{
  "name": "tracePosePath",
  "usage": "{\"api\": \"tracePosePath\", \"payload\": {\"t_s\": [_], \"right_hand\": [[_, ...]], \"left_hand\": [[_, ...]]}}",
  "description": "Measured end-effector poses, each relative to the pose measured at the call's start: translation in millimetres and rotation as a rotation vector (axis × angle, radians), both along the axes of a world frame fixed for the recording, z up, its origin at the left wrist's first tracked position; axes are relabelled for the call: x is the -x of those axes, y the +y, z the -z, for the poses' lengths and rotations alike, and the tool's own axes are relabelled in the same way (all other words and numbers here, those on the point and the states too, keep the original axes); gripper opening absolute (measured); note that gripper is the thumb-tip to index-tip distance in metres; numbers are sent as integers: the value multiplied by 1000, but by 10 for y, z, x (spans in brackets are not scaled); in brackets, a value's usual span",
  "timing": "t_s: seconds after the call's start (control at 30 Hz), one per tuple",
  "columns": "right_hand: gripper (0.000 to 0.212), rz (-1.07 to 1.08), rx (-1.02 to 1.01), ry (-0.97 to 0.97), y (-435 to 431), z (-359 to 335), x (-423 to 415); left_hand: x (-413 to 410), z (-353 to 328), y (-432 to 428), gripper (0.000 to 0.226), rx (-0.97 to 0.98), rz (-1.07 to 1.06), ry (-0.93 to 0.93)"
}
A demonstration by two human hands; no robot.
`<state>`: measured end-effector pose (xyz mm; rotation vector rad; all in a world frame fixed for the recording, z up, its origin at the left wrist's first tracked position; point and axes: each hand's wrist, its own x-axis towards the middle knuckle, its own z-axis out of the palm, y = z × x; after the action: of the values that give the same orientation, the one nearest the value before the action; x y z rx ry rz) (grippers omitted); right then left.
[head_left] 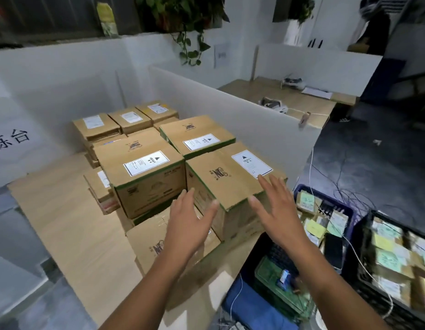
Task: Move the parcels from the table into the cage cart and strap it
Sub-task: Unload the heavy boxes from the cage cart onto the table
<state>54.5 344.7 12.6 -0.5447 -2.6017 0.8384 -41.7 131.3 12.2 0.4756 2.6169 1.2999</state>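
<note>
Several brown cardboard parcels with white labels stand stacked on a wooden table (64,217). The nearest upper parcel (228,177) carries a "HEAVY" label, and a lower parcel (154,244) lies in front of it. My left hand (190,220) hovers with spread fingers at that parcel's front left corner. My right hand (275,208) is spread over its front right corner, fingers straight. Neither hand holds anything. Further parcels (144,172) and smaller ones (97,125) sit behind. No cage cart is in view.
A white partition (230,110) borders the table on the right, with a desk (290,101) behind it. Dark crates (325,210) of small labelled packets and loose cables stand at the lower right. A person (376,27) stands at the far right.
</note>
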Motion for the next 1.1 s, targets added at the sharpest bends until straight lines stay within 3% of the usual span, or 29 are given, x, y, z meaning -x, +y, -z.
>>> {"api": "tracePosePath", "payload": {"t_s": [0.13, 0.23, 0.27, 0.43, 0.6, 0.77, 0.87, 1.1], "right_hand": [[90, 12, -13, -34, 339, 66, 50], [90, 1, -14, -66, 497, 123, 109], [90, -2, -19, -72, 540, 143, 135], [94, 39, -34, -71, 751, 205, 280], [93, 92, 31, -72, 908, 191, 359], [105, 64, 258, -60, 895, 165, 328], [98, 8, 377, 23, 782, 125, 303], [86, 73, 323, 125, 516, -87, 122]], "left_hand": [[207, 22, 584, 68, -232, -65, -254], [303, 124, 871, 115, -368, -145, -395], [321, 163, 933, 118, -391, -171, -413], [287, 397, 1015, 94, -421, -269, -539], [159, 528, 783, 85, -482, -243, -578], [111, 608, 493, 81, -532, -172, -615], [71, 593, 404, 77, -552, -195, -635], [-90, 473, 221, 63, -616, -147, -656]]}}
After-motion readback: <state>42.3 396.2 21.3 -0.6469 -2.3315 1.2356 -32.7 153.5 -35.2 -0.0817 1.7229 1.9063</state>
